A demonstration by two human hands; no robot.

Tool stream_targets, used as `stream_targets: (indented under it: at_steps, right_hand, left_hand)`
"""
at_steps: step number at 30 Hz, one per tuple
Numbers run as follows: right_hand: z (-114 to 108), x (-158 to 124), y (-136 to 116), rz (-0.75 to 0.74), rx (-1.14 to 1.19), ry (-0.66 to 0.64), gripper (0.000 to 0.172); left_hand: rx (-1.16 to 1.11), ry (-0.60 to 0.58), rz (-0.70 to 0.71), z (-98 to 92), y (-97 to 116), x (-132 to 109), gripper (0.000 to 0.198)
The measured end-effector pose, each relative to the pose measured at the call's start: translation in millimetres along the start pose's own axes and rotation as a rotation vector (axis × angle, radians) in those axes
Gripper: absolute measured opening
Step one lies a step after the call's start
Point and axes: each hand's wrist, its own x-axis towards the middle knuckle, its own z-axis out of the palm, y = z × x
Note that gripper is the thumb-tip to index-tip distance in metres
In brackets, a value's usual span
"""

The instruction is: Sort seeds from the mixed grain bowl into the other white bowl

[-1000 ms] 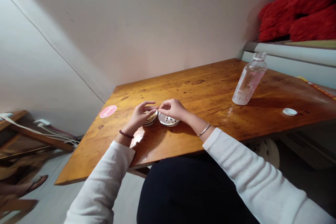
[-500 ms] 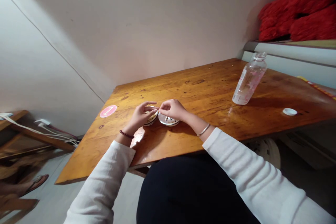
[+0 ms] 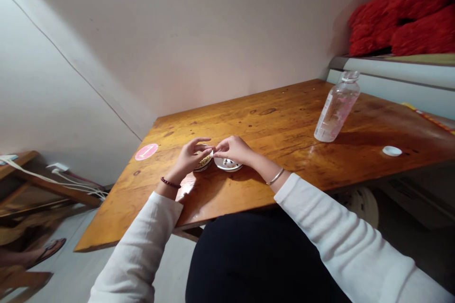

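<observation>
Two small bowls stand side by side on the wooden table. The left bowl holds small yellowish bits and is partly covered by my left hand. In the white right bowl lie a few small dark and pale pieces, under my right hand. Above the gap between the bowls my fingertips meet. Thumb and fingers of each hand are pinched together; what they hold is too small to make out.
A clear plastic bottle stands uncapped on the table, with a white cap to its right. A pink round sticker marks the left side. Red fluffy fabric lies at the back right. A person's sandalled foot shows at left.
My right fingers have shifted slightly, and its thumb and fingertips sit closer to my left fingertips. The bowls and bottle stay in place.
</observation>
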Motion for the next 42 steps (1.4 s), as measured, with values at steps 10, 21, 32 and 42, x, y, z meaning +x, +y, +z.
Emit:
stream_targets:
  at_steps: [10, 21, 32, 42]
  right_hand:
    - [0, 0, -1, 0.016, 0.066, -0.003, 0.023]
    - [0, 0, -1, 0.014, 0.024, -0.003, 0.029]
    - [0, 0, 1, 0.01, 0.062, -0.007, 0.031]
    - [3, 1, 1, -0.009, 0.097, 0.068, 0.016]
  left_hand:
    - [0.085, -0.008, 0.04, 1.1, 0, 0, 0.057]
    - [0.227, -0.008, 0.089, 0.3, -2, 2, 0.038]
    - [0.362, 0.107, 0.041, -3.1, -13, 6, 0.043]
    - [0.846, 0.089, -0.041, -11.2, -19, 2, 0.035]
